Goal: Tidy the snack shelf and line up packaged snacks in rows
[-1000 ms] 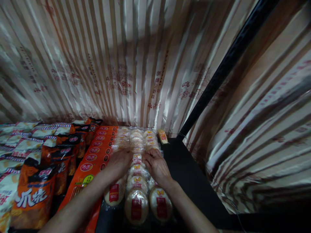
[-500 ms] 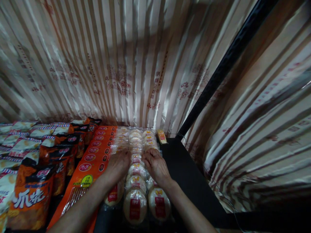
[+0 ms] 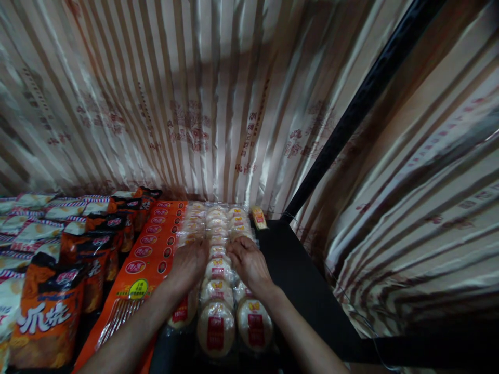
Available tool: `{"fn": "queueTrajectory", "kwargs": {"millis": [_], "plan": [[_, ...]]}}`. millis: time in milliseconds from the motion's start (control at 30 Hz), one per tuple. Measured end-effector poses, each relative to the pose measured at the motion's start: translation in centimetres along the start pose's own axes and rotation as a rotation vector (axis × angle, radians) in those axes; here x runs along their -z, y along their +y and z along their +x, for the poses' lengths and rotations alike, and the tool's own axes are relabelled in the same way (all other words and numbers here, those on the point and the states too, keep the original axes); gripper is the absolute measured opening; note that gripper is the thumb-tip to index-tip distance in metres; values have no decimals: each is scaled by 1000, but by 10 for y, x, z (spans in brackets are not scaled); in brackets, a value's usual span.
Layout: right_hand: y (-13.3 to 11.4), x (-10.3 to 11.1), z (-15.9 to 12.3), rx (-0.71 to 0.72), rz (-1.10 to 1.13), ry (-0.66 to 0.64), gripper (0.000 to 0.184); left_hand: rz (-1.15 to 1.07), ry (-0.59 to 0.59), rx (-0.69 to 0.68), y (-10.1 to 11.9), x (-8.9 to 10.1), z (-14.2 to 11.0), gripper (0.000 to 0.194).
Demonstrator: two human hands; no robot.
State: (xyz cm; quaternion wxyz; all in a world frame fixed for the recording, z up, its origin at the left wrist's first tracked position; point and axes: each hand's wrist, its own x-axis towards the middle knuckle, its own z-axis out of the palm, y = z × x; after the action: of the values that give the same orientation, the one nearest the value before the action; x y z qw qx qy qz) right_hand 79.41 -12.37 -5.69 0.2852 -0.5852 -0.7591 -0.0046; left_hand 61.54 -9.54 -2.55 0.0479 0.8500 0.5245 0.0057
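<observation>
Shows, nearest, three pale round pastries in clear wrappers (image 3: 202,332), one heading each of three rows on the black table (image 3: 300,291), with red labels too blurred to read. To the left, shows a bulging orange-and-black bag (image 3: 49,317) with large white characters, the first apparently 爪. Farther in, places the left hand (image 3: 191,262) over the left row and the right hand (image 3: 249,262) over the right row, fingers curled among the wrappers — cannot tell whether gripping or merely touching. Leaves the middle row (image 3: 218,268) visible between, with yellow-and-red labels. Beside the left row, shows overlapping orange packs (image 3: 151,259) with about seven oval logos and one yellow-green roundel (image 3: 138,289). Beyond, counts at least three more orange-and-black bags (image 3: 91,288); can't count the white bags (image 3: 39,228) alongside. Past the right row, shows one small yellow pack (image 3: 259,218), red-labelled. Farthest — a slanting black pole (image 3: 346,124) and pleated sheeting (image 3: 218,104) printed with dark-red drawings and vertical characters.
</observation>
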Motion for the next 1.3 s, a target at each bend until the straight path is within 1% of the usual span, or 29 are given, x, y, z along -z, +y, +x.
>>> {"fn": "queueTrajectory", "kwargs": {"millis": [100,267,467,600,667,833,900,967,1067,1167,1267,1300], "plan": [[0,1,0,-7,10,-18,9,2,9,-1,1,1,0,25],[-2,2,0,1,13,-12,9,19,9,13,2,0,-1,25],[-3,5,0,15,18,2,9,13,55,30,2,-8,0,25],[-6,14,-1,64,10,19,12,19,93,24,1,-13,1,26],[-9,20,-2,120,14,-24,13,30,99,21,1,-13,1,27],[-15,34,-5,271,26,-190,16,46,104,2,1,-15,0,28],[-16,36,-6,311,14,-236,18,44,111,-4,1,-15,0,28],[-16,38,-7,325,-5,-265,16,34,114,-3,1,-15,0,27],[-15,40,-8,320,-27,-282,9,17,84,10,1,-14,0,27],[-13,39,-8,319,-31,-289,8,15,68,12,2,-12,1,28],[-12,35,-9,318,-10,-255,3,14,78,16,2,-11,0,29],[-12,33,-9,317,3,-240,5,14,77,19,2,-11,-1,29]]}}
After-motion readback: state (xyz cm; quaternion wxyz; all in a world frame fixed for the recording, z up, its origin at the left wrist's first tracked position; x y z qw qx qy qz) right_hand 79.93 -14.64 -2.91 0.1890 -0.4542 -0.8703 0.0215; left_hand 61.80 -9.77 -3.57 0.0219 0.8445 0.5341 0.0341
